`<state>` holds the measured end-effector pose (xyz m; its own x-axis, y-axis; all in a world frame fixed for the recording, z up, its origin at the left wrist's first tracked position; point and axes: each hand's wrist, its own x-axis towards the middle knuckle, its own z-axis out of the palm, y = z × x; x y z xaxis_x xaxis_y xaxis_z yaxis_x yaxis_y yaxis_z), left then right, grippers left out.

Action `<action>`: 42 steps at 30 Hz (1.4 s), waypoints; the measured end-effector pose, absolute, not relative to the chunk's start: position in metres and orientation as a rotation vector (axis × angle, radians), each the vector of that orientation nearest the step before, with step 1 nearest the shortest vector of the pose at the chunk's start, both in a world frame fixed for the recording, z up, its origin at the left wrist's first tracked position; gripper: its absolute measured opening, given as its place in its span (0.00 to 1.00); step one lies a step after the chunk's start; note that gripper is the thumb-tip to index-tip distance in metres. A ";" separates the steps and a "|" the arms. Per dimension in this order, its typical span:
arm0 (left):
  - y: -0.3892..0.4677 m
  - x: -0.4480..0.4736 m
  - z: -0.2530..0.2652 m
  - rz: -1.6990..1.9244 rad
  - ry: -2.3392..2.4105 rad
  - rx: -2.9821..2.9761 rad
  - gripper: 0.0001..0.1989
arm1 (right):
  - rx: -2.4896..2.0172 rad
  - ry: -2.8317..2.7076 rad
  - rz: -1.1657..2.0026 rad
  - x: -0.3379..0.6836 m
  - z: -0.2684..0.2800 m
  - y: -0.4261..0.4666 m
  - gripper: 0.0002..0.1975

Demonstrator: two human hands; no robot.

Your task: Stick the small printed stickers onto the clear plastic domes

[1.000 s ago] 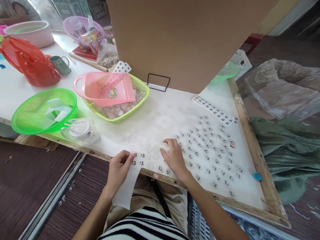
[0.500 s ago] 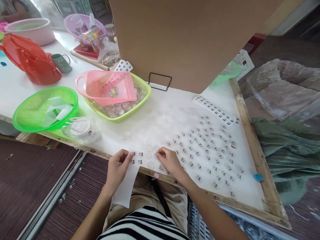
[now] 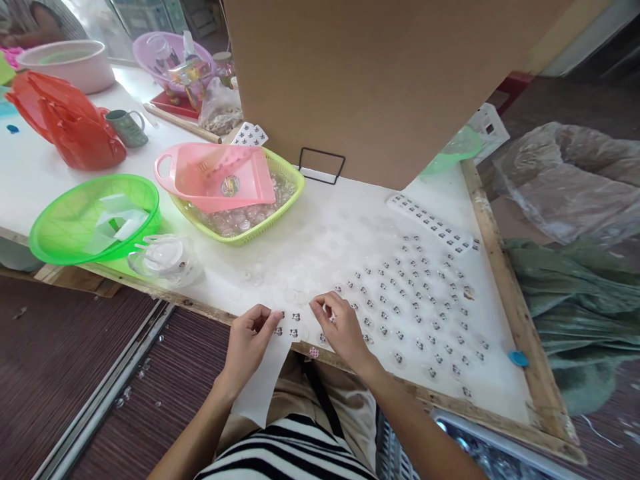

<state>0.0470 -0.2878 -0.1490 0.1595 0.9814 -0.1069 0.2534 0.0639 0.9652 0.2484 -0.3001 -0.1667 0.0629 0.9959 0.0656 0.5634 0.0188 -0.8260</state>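
Observation:
My left hand (image 3: 254, 339) pinches a white sticker sheet (image 3: 261, 387) between thumb and fingers at the table's front edge. Several small black-and-white panda stickers (image 3: 296, 317) show at the sheet's upper end, and its bare lower part hangs over the edge. Just right of the sheet, my right hand (image 3: 343, 330) is held low over the table with thumb and forefinger close together. Whatever may be between those fingertips is too small to make out. Beyond it, many clear round discs (image 3: 384, 331) with panda prints lie spread over the white table (image 3: 345, 227).
A yellow basket (image 3: 240, 239) of clear discs carries a pink tray (image 3: 240, 190). To the left are a green bowl (image 3: 45, 233), a clear plastic container (image 3: 167, 257), a mug (image 3: 127, 127) and a red bag (image 3: 80, 127). A large cardboard sheet (image 3: 380, 87) stands behind; another sticker sheet (image 3: 430, 220) lies right.
My left hand and the sticker sheet have shifted right, closer to my right hand. The right hand's fingertips have lifted off a disc and moved slightly away from me.

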 end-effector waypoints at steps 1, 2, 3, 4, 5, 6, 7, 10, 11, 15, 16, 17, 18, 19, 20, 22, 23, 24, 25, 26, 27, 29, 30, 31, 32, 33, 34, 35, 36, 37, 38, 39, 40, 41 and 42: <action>-0.289 0.049 -0.149 0.884 1.289 1.401 0.19 | -1.562 -1.534 0.874 0.246 -0.161 -0.303 0.08; -0.289 0.050 -0.149 0.876 1.282 1.403 0.20 | -1.508 -1.490 0.972 0.244 -0.156 -0.305 0.09; -0.289 0.051 -0.149 0.865 1.274 1.405 0.20 | -1.473 -1.457 1.053 0.241 -0.152 -0.307 0.10; -0.290 0.053 -0.149 0.855 1.264 1.403 0.19 | -1.457 -1.434 1.108 0.239 -0.150 -0.309 0.09; -0.290 0.054 -0.148 0.845 1.250 1.399 0.17 | -1.454 -1.417 1.140 0.238 -0.149 -0.310 0.07; -0.290 0.054 -0.148 0.835 1.231 1.392 0.14 | -1.455 -1.402 1.159 0.237 -0.148 -0.311 0.07; -0.290 0.055 -0.147 0.826 1.208 1.386 0.13 | -1.456 -1.394 1.173 0.237 -0.148 -0.312 0.09; -0.291 0.055 -0.145 0.801 1.149 1.389 0.13 | -1.450 -1.422 1.205 0.238 -0.149 -0.313 0.12; -0.292 0.055 -0.144 0.794 1.143 1.391 0.12 | -1.452 -1.437 1.192 0.238 -0.149 -0.313 0.11; -0.292 0.057 -0.142 0.795 1.177 1.373 0.14 | -1.468 -1.442 1.003 0.240 -0.148 -0.314 0.04; -0.292 0.058 -0.142 0.797 1.186 1.374 0.14 | -1.460 -1.449 0.961 0.240 -0.148 -0.315 0.03; -0.291 0.058 -0.142 0.796 1.194 1.376 0.15 | -1.446 -1.463 0.933 0.241 -0.147 -0.315 0.02; -0.291 0.058 -0.142 0.793 1.199 1.380 0.15 | -1.429 -1.479 0.915 0.242 -0.146 -0.315 0.02; -0.291 0.058 -0.143 0.791 1.201 1.385 0.15 | -1.408 -1.487 0.909 0.243 -0.145 -0.315 0.04; -0.291 0.058 -0.144 0.789 1.201 1.392 0.15 | -1.390 -1.476 0.912 0.244 -0.144 -0.315 0.04; -0.291 0.057 -0.146 0.790 1.202 1.415 0.16 | -1.373 -1.382 0.928 0.246 -0.142 -0.314 0.05; -0.291 0.057 -0.147 0.792 1.207 1.429 0.16 | -1.375 -1.317 0.935 0.246 -0.141 -0.313 0.04; -0.292 0.057 -0.147 0.792 1.212 1.443 0.16 | -1.380 -1.258 0.941 0.246 -0.141 -0.312 0.04; -0.292 0.057 -0.148 0.790 1.218 1.454 0.16 | -1.381 -1.219 0.955 0.245 -0.141 -0.311 0.02; -0.292 0.057 -0.149 0.785 1.221 1.463 0.16 | -1.377 -1.206 0.977 0.243 -0.141 -0.309 0.05; -0.293 0.058 -0.149 0.777 1.219 1.470 0.16 | -1.366 -1.217 1.012 0.240 -0.141 -0.308 0.09; -0.294 0.059 -0.149 0.752 1.212 1.479 0.16 | -1.328 -1.253 1.095 0.234 -0.140 -0.305 0.17; -0.294 0.059 -0.149 0.741 1.211 1.486 0.16 | -1.308 -1.255 1.123 0.232 -0.139 -0.304 0.18; -0.294 0.059 -0.149 0.734 1.212 1.493 0.16 | -1.292 -1.241 1.134 0.229 -0.138 -0.303 0.18; -0.294 0.058 -0.149 0.726 1.213 1.505 0.16 | -1.275 -1.217 1.128 0.228 -0.137 -0.302 0.18; -0.294 0.056 -0.148 0.722 1.216 1.520 0.17 | -1.260 -1.189 1.112 0.228 -0.135 -0.301 0.17; -0.293 0.053 -0.148 0.723 1.223 1.535 0.17 | -1.247 -1.158 1.087 0.229 -0.134 -0.301 0.17; -0.291 0.048 -0.147 0.729 1.237 1.547 0.16 | -1.242 -1.131 1.057 0.231 -0.134 -0.300 0.17; -0.290 0.042 -0.147 0.741 1.259 1.552 0.16 | -1.245 -1.112 1.028 0.233 -0.135 -0.300 0.16; -0.287 0.036 -0.146 0.762 1.287 1.550 0.15 | -1.259 -1.103 1.007 0.236 -0.137 -0.300 0.16; -0.285 0.029 -0.144 0.793 1.323 1.542 0.15 | -1.287 -1.106 1.001 0.240 -0.141 -0.301 0.16; -0.282 0.022 -0.143 0.826 1.361 1.532 0.15 | -1.328 -1.122 1.016 0.242 -0.145 -0.301 0.17; -0.280 0.015 -0.141 0.856 1.397 1.524 0.14 | -1.378 -1.150 1.052 0.244 -0.151 -0.302 0.17; -0.278 0.009 -0.140 0.884 1.429 1.518 0.14 | -1.429 -1.182 1.104 0.245 -0.157 -0.304 0.17; -0.276 0.004 -0.138 0.906 1.455 1.515 0.14 | -1.474 -1.208 1.162 0.245 -0.163 -0.305 0.17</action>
<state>0.0037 -0.2764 -0.1379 0.0698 0.9965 -0.0450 0.3998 0.0133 0.9165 0.2454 -0.3050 -0.1632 0.0897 0.9877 -0.1280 0.1661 -0.1416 -0.9759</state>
